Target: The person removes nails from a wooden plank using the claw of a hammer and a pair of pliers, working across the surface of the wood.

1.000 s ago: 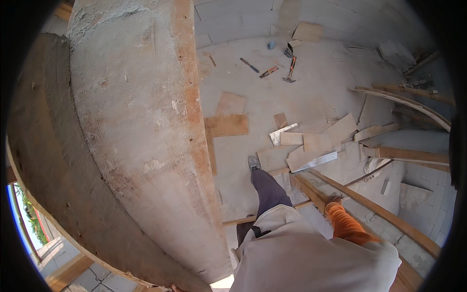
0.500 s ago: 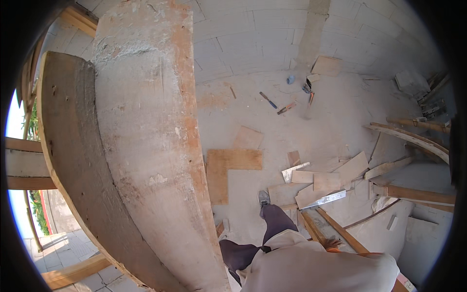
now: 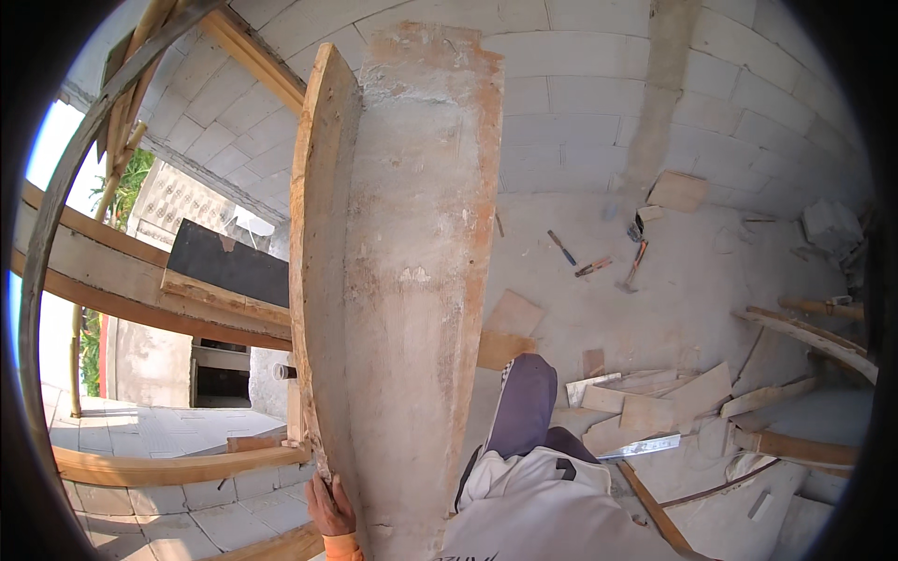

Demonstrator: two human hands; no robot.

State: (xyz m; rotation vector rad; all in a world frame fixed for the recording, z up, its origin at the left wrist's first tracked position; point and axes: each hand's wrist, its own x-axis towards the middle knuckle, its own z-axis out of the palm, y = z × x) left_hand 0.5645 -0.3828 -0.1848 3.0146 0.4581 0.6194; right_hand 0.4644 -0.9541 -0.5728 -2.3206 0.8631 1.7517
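Note:
A long plaster-stained wooden form board (image 3: 412, 252) runs up the middle, with a narrow upright side board (image 3: 313, 206) along its left edge. My left hand (image 3: 332, 510), in an orange sleeve, grips the lower end of that side board, fingers curled over its edge. My right hand is out of view. My bent leg (image 3: 524, 407) is raised to the right of the form, above my pale shirt (image 3: 552, 514).
Tools including a hammer (image 3: 636, 266) lie on the floor (image 3: 673, 327) below a block wall (image 3: 589, 112). Scrap boards (image 3: 692, 393) and timbers (image 3: 804, 337) lie at right. Timber beams (image 3: 140, 243) cross an opening at left, with greenery beyond.
The view has swung toward the form and left opening. My left hand has come into view on the side board. My leg has risen; my right hand has left view from the timber at right.

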